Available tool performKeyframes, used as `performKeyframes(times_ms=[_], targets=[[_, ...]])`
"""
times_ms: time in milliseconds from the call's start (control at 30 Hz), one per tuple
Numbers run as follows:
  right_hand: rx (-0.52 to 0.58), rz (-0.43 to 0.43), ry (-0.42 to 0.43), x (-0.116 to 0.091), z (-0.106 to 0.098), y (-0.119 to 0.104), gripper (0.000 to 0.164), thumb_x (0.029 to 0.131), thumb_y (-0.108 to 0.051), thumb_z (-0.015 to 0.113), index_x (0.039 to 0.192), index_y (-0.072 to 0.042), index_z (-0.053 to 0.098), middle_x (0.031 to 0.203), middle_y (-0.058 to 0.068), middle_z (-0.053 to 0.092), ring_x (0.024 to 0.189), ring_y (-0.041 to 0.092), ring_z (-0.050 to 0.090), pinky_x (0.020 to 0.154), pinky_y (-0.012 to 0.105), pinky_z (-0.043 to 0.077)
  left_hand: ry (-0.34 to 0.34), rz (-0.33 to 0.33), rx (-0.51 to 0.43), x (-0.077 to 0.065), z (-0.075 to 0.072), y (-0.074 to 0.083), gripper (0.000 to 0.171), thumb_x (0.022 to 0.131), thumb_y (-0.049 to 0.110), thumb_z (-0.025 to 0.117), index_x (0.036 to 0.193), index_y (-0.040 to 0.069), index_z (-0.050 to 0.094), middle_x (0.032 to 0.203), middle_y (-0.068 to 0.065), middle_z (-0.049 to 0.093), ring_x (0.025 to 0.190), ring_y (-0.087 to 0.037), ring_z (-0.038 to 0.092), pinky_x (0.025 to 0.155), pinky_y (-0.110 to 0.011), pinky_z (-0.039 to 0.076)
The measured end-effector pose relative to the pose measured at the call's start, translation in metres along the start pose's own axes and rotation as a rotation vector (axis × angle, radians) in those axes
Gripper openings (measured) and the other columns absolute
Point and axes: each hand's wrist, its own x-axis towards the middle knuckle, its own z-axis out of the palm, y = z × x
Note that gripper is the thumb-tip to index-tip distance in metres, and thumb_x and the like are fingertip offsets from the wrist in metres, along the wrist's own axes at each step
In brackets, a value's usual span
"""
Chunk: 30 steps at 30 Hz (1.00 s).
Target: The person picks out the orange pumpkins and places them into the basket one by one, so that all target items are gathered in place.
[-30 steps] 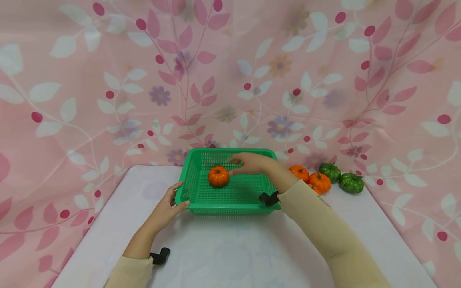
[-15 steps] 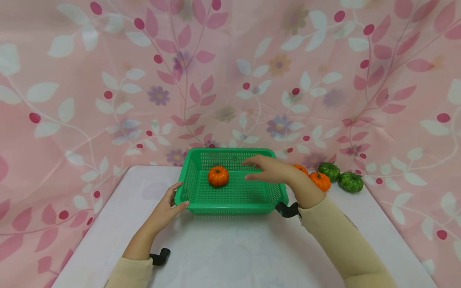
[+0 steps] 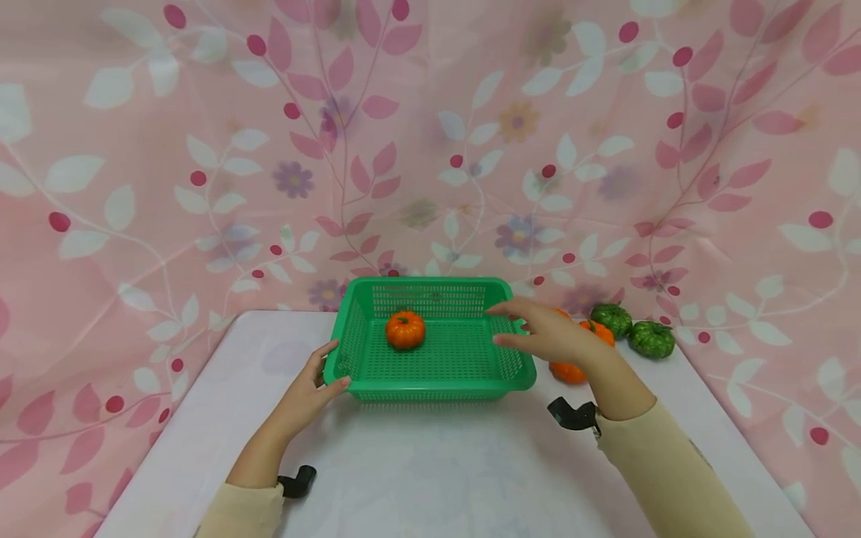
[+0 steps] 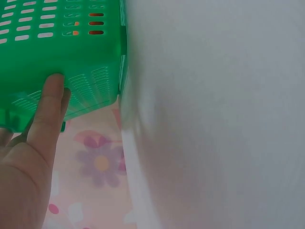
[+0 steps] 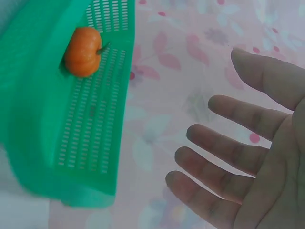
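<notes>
A green plastic basket (image 3: 464, 355) with slotted walls stands on the table, one orange mini pumpkin (image 3: 406, 330) lying inside towards its left. My left hand (image 3: 301, 394) holds the basket's left end. In the left wrist view the thumb (image 4: 50, 102) presses the slotted wall while the other fingers are mostly hidden behind. Over the basket's right end is my right hand (image 3: 548, 335), fingers spread and holding nothing. The right wrist view shows its open palm (image 5: 281, 176) facing the basket, with the pumpkin (image 5: 83, 52) farther off.
Right of the basket are several orange mini pumpkins (image 3: 570, 373), partly hidden behind my right hand. Two green mottled pumpkins (image 3: 651, 339) sit beyond them near the table's back right corner. A pink floral cloth (image 3: 417, 149) hangs behind the white table (image 3: 430, 463).
My right hand has drawn back to the right, from beside the pumpkin in the basket to over the basket's right end, its fingers spreading. The left hand stays on the basket.
</notes>
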Motion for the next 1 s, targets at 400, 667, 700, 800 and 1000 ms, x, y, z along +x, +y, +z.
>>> performKeyframes(times_ms=[400,667,700,800,1000], targets=[[0.023,-0.011,0.155,-0.031,-0.006,0.022,0.051,0.095,-0.033,0.07,0.139,-0.01,0.058,0.139,0.008,0.057,0.127,0.034,0.053,0.102,0.057,0.046,0.003,0.005,0.0,-0.001,0.0,0.001,0.078,0.099,0.025,0.065,0.16,0.019,0.017,0.155,-0.026,0.034,0.136,-0.045,0.041,0.108,-0.062,0.035],[0.028,0.043,0.203,-0.05,-0.013,0.035,0.047,0.096,-0.031,0.069,0.136,-0.008,0.059,0.135,0.011,0.059,0.124,0.039,0.054,0.1,0.06,0.045,0.004,0.006,-0.002,-0.001,0.001,0.001,0.077,0.099,0.025,0.064,0.16,0.02,0.017,0.155,-0.025,0.035,0.136,-0.045,0.041,0.107,-0.063,0.035],[0.028,0.052,0.209,-0.052,-0.013,0.038,0.046,0.096,-0.031,0.069,0.135,-0.007,0.059,0.135,0.012,0.058,0.123,0.04,0.054,0.1,0.061,0.045,0.006,0.006,0.002,-0.001,0.001,0.001,0.077,0.099,0.026,0.064,0.16,0.02,0.017,0.155,-0.024,0.035,0.136,-0.045,0.042,0.107,-0.063,0.035],[0.013,0.086,0.226,-0.058,-0.014,0.045,0.047,0.096,-0.031,0.069,0.134,-0.006,0.059,0.135,0.015,0.058,0.121,0.04,0.055,0.099,0.061,0.046,0.009,0.009,0.008,-0.001,0.001,0.001,0.077,0.099,0.026,0.064,0.161,0.019,0.017,0.154,-0.024,0.035,0.135,-0.044,0.042,0.106,-0.062,0.036],[-0.016,0.146,0.237,-0.068,-0.011,0.063,0.05,0.096,-0.033,0.069,0.134,-0.002,0.059,0.136,0.021,0.055,0.119,0.042,0.055,0.096,0.06,0.047,0.013,0.01,0.014,-0.002,0.002,0.003,0.077,0.1,0.026,0.063,0.16,0.02,0.017,0.154,-0.024,0.035,0.135,-0.044,0.043,0.105,-0.061,0.037]])
